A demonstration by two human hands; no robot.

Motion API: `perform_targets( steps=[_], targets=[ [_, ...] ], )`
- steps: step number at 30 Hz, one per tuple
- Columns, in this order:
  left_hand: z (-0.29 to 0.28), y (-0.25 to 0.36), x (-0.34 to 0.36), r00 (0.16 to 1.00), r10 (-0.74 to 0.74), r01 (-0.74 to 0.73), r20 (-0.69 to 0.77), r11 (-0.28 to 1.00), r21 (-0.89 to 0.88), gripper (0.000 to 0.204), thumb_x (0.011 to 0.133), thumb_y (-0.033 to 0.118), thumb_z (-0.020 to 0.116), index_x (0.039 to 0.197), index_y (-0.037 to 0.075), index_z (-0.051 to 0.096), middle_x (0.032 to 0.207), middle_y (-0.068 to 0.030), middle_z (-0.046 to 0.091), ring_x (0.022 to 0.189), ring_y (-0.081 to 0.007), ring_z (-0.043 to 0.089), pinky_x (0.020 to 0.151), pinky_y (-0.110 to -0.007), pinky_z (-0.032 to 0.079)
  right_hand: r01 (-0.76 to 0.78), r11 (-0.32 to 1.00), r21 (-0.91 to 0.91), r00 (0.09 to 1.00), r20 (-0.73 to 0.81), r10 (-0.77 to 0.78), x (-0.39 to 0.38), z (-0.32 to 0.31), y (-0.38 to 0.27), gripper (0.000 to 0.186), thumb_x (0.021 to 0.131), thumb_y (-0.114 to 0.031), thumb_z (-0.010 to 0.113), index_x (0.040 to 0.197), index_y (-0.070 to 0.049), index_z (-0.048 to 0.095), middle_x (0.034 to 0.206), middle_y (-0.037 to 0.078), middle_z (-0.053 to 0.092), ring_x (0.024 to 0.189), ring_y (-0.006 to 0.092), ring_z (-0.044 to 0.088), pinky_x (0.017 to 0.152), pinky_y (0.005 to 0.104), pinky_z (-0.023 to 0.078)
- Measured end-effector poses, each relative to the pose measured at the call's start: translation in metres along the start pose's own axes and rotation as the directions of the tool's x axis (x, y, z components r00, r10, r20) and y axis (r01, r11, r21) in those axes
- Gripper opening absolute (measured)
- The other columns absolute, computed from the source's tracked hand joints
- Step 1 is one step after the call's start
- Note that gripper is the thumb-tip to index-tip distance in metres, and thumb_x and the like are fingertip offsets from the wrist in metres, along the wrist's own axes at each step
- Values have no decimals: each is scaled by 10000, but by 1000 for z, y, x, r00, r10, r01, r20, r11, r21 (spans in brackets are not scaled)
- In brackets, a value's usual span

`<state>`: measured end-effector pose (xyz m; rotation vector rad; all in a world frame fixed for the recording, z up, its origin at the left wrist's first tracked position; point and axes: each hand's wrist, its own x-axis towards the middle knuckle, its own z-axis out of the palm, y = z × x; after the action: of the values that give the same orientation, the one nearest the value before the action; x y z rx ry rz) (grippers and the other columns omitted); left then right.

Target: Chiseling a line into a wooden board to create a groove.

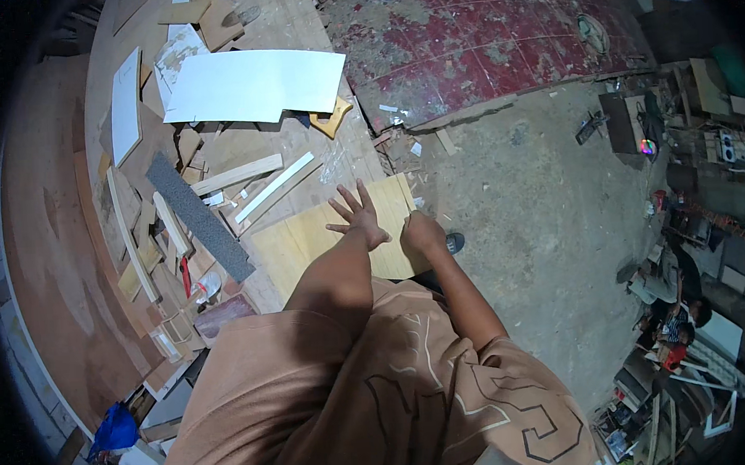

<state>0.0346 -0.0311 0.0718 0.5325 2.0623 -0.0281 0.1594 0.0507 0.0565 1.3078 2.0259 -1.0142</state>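
Observation:
A pale yellow plywood board lies at the work surface's edge below me. My left hand is on it with fingers spread, holding nothing. Near the board's right side, my right hand is closed; whatever is in its fingers, if anything, is hidden. A narrow grey speckled strip and a white-edged wooden strip lie left of and beyond the board. A yellow tool handle sticks out from under a large white panel farther away.
The wooden work surface holds several offcuts and a red-handled tool. A concrete floor lies to the right, below a worn red tiled area. Several people are among stacked materials at lower right. A blue bag sits at lower left.

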Motion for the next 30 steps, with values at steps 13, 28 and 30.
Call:
perform_targets(
  steps=[13, 28, 30],
  targets=[
    [-5, 1, -11, 999, 36, -36, -5, 999, -10, 1469, 670, 301, 880, 1467, 218, -351, 1502, -233, -409, 1394, -502, -314, 1023, -820, 49, 47, 999, 1, 996, -76, -47, -4, 14, 6, 437, 903, -326, 595, 1105, 62, 587, 1040, 328, 653, 1017, 471, 636, 884, 527, 503],
    [-3, -2, -10, 999, 52, -52, -10, 999, -7, 1449, 688, 284, 867, 1465, 217, -354, 1503, -220, -414, 1393, -490, -324, 1027, -818, 50, -8, 978, -211, 1000, 7, 9, -30, -43, -6, 302, 872, -170, 534, 1087, -27, 691, 1136, 219, 682, 1064, 381, 665, 872, 488, 529],
    [-5, -7, -11, 999, 35, -35, -6, 999, -22, 1448, 690, 284, 866, 1464, 217, -356, 1503, -219, -414, 1392, -491, -326, 1026, -819, 51, -48, 970, -238, 998, 22, 54, -64, -68, -27, 334, 856, -173, 544, 1113, -33, 704, 1147, 217, 681, 1064, 379, 668, 875, 456, 536]
  ],
)
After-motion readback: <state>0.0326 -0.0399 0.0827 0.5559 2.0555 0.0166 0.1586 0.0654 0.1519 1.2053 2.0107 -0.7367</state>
